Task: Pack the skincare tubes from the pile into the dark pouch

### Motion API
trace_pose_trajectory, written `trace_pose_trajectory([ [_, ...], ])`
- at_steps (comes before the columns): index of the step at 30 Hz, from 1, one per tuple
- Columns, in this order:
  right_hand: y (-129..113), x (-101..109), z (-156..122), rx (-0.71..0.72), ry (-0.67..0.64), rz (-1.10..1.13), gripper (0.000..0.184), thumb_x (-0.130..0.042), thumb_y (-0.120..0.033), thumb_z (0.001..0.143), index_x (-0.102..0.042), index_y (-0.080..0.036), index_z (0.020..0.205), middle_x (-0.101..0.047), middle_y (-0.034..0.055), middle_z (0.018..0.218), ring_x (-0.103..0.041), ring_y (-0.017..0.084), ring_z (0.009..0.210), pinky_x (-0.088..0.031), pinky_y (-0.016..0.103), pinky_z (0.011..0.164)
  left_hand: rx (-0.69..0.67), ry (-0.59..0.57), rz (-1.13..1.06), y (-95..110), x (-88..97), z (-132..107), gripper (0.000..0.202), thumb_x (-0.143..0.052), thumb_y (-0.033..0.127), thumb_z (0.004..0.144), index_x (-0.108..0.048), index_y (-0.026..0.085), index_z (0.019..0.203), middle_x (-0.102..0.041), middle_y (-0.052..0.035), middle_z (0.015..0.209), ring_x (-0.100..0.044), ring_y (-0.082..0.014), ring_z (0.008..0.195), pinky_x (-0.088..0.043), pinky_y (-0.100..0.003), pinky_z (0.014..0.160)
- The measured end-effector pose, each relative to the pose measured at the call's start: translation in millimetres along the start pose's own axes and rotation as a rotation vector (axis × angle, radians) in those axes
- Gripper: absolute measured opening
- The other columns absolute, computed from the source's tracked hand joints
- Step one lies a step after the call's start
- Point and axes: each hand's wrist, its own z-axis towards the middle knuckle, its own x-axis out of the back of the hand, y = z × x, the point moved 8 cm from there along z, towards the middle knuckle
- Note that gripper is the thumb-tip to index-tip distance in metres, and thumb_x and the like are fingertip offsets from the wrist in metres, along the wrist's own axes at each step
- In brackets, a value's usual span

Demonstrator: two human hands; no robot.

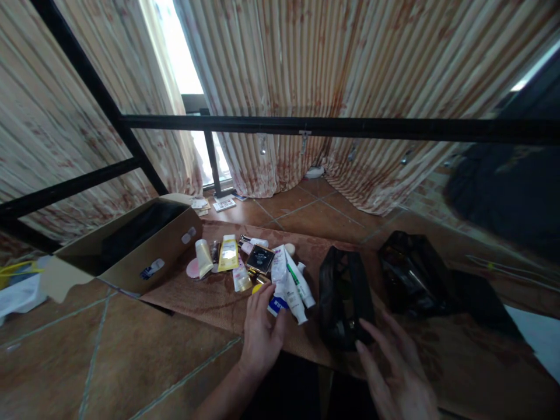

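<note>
My left hand (261, 329) reaches into a pile of cosmetic tubes (289, 280) on a brown mat (210, 300). Its fingers curl around a white tube with a blue label (276, 304). My right hand (396, 364) hovers with fingers spread, its fingertips at the near edge of a black mesh pouch (343, 297). It holds nothing. A yellow-white sachet (228, 253), a dark square compact (259, 258) and a cream tube (203, 257) lie farther back in the pile.
An open cardboard box (126, 245) stands at the left of the mat. A second black pouch (411, 274) lies to the right. A black metal rail (332, 127) crosses in front of striped curtains (371, 70). Tiled floor (79, 356) lies at the near left.
</note>
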Motion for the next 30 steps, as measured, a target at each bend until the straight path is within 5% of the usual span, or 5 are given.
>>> trace_pose_trajectory([
  [5,-1.0,9.0,-0.7,-0.013,0.029,0.038,0.033,-0.044,-0.041,0.091,-0.059,-0.026,0.116,-0.044,0.0090,0.140,-0.052,0.026,0.122,-0.058,0.035,0.078,-0.066,-0.049,-0.040,39.4,-1.5,5.7,0.047,-0.055,0.020,0.086,-0.043,0.023,0.132,-0.047,-0.0098,0.136,-0.040,-0.0250,0.129,-0.037,-0.047,0.107],
  [9,-0.4,15.7,-3.1,-0.007,0.054,0.020,0.033,-0.043,-0.040,0.092,-0.057,-0.024,0.117,-0.045,0.0102,0.138,-0.051,0.027,0.123,-0.053,0.041,0.089,-0.079,-0.119,-0.089,50.4,-10.1,4.3,0.046,-0.055,0.021,0.087,-0.043,0.024,0.132,-0.047,-0.0091,0.135,-0.042,-0.0239,0.128,-0.038,-0.046,0.106],
  [19,6.5,18.8,-8.5,-0.023,0.060,0.032,0.034,-0.044,-0.042,0.091,-0.057,-0.026,0.118,-0.046,0.0092,0.138,-0.051,0.027,0.123,-0.055,0.042,0.086,-0.103,-0.271,-0.191,77.8,-32.4,-6.7,0.052,-0.058,0.019,0.083,-0.043,0.025,0.132,-0.048,-0.0093,0.136,-0.046,-0.0241,0.126,-0.043,-0.045,0.103],
  [24,9.4,16.6,-9.8,-0.026,0.041,0.058,0.035,-0.045,-0.042,0.091,-0.058,-0.025,0.118,-0.045,0.0093,0.139,-0.051,0.026,0.123,-0.054,0.041,0.088,-0.073,-0.235,-0.138,61.5,-25.1,-7.3,0.048,-0.056,0.020,0.085,-0.044,0.024,0.132,-0.048,-0.0092,0.136,-0.046,-0.0234,0.127,-0.041,-0.045,0.105],
  [30,-1.6,30.4,-8.5,0.010,0.090,0.060,0.032,-0.048,-0.039,0.090,-0.061,-0.024,0.115,-0.053,0.0082,0.133,-0.055,0.025,0.118,-0.052,0.039,0.089,0.006,-0.105,0.003,-2.4,1.6,-2.9,0.041,-0.055,0.025,0.086,-0.049,0.021,0.126,-0.055,-0.0108,0.127,-0.051,-0.0257,0.121,-0.044,-0.048,0.102],
])
